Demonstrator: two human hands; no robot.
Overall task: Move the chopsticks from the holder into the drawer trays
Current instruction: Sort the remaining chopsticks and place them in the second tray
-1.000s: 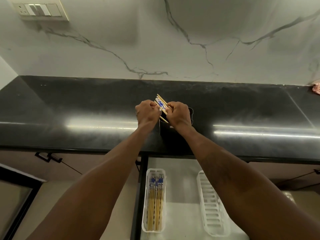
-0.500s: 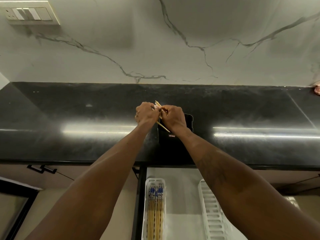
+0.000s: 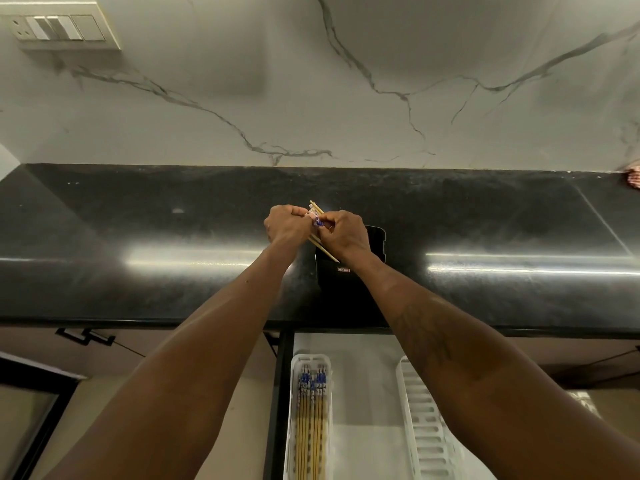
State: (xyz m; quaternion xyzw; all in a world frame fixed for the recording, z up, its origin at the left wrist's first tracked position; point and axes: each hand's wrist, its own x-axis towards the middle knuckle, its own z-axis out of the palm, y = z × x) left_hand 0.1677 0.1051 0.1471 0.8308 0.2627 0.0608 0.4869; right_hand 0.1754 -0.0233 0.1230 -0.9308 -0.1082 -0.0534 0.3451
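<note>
Both hands, left hand (image 3: 285, 225) and right hand (image 3: 343, 233), clamp a chopstick bundle (image 3: 320, 233) above the black holder (image 3: 349, 271), seemingly evening it for the empty drawer tray (image 3: 424, 424).

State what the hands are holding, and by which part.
Both the left hand and right hand grip a small bundle of chopsticks around its middle.

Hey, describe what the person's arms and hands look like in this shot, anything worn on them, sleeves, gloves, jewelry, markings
Both forearms are bare right up to the bottom edge of the picture: no sleeves show. The left hand and right hand wear no gloves, and no watch or bracelet shows at either wrist. Faint dark markings, possibly a tattoo, run along the right forearm. Rings cannot be made out at this size.
</note>
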